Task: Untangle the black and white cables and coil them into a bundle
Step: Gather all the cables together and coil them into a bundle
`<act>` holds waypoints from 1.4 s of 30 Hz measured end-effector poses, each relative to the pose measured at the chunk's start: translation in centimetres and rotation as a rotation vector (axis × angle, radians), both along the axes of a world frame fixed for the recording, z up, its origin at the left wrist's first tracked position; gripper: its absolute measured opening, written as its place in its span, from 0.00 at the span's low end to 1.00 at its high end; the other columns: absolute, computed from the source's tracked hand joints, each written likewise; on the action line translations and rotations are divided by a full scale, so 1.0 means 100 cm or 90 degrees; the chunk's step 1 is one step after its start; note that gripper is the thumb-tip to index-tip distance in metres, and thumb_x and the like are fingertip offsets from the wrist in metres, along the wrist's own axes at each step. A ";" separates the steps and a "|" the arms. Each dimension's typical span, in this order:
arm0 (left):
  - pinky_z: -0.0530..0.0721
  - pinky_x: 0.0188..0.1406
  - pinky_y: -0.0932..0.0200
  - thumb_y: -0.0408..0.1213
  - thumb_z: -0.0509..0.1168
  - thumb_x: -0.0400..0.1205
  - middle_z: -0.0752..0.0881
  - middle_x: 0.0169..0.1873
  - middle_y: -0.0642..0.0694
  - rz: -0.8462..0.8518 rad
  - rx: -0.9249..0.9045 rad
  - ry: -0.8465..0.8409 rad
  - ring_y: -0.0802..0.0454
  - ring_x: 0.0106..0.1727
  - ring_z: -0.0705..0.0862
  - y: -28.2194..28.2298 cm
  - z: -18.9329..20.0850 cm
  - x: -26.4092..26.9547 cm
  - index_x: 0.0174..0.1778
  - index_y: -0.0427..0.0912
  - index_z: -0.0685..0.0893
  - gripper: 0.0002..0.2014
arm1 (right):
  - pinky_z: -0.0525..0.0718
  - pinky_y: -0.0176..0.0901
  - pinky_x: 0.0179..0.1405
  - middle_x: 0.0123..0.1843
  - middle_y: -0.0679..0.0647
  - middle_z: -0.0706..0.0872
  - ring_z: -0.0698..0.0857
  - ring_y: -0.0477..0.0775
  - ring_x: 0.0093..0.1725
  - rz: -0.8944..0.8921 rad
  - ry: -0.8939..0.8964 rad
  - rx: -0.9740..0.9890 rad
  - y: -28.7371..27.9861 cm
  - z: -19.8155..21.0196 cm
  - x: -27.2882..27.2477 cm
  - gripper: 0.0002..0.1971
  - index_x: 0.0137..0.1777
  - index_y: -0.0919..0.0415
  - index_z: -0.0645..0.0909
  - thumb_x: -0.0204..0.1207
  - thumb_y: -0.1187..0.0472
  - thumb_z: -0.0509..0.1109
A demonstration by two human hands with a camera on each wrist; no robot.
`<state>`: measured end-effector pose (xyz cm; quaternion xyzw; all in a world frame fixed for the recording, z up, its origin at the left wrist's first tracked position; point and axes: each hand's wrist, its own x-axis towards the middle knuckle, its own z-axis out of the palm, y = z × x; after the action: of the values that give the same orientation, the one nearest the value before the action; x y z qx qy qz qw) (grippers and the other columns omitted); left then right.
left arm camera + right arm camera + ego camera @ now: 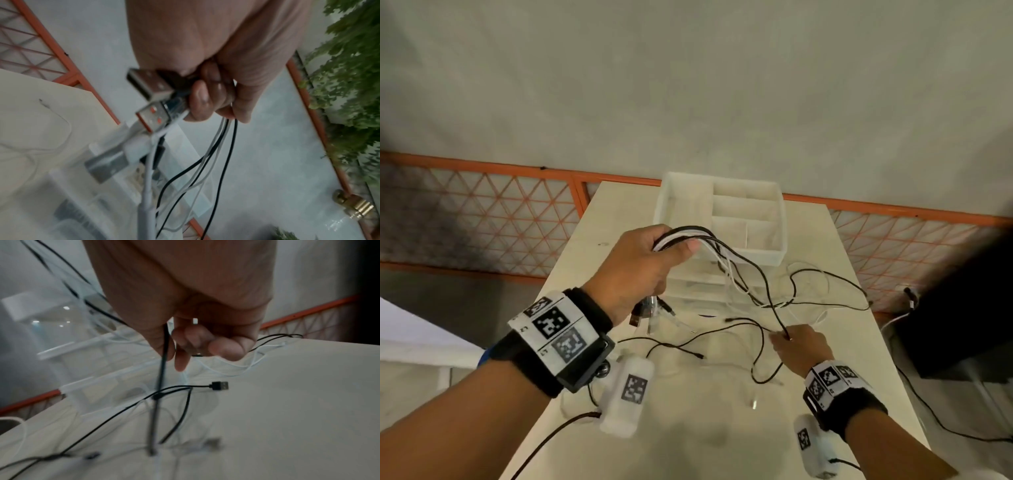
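The left hand (640, 263) was raised above the table (859, 359), fingers curled round a gathered bunch of black and white cables (685, 236); in the left wrist view several USB plugs (150, 86) stuck out below its fist. From that fist the strands sloped down and to the right. The right hand (799, 344) was low, just over the tabletop near the right edge, pinching a single black cable (164, 353) between thumb and fingers. The rest of the tangle lay slack on the table between and beyond the hands, black loops reaching the far right edge, and one black USB plug (220, 385) resting flat on the surface. A white divided tray (722, 212) stood at the table's far end, just behind the left hand, with clear boxes (698, 284) in front of it. The near part of the table was bare cream surface. An orange railing (482, 202) ran behind the table, and a dark block (962, 325) stood off its right side.
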<state>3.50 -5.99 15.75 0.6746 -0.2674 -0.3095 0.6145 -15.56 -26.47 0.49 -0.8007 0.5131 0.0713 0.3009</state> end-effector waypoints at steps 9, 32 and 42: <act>0.61 0.18 0.63 0.46 0.63 0.87 0.63 0.18 0.52 0.129 0.118 0.105 0.54 0.19 0.58 0.007 -0.046 0.014 0.43 0.35 0.82 0.17 | 0.78 0.40 0.28 0.30 0.48 0.90 0.85 0.48 0.27 -0.154 -0.494 -0.193 -0.027 0.117 0.010 0.17 0.39 0.52 0.86 0.82 0.42 0.68; 0.65 0.22 0.62 0.50 0.74 0.78 0.61 0.25 0.51 0.022 0.037 0.147 0.54 0.24 0.60 0.018 -0.043 0.026 0.38 0.40 0.77 0.18 | 0.86 0.49 0.37 0.40 0.52 0.90 0.91 0.60 0.35 -0.158 -0.440 -0.154 -0.078 0.094 0.015 0.08 0.48 0.54 0.87 0.76 0.62 0.67; 0.61 0.17 0.64 0.54 0.64 0.82 0.57 0.21 0.51 0.058 0.018 0.167 0.55 0.20 0.55 0.024 -0.044 0.028 0.51 0.32 0.84 0.24 | 0.89 0.55 0.54 0.50 0.60 0.93 0.91 0.64 0.48 -0.337 -0.316 -0.141 -0.093 0.004 0.005 0.15 0.55 0.53 0.85 0.77 0.52 0.60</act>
<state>6.28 -3.57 11.34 0.6484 -0.1494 -0.3703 0.6481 -15.08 -35.79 0.90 -0.6610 0.6183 -0.2612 0.3355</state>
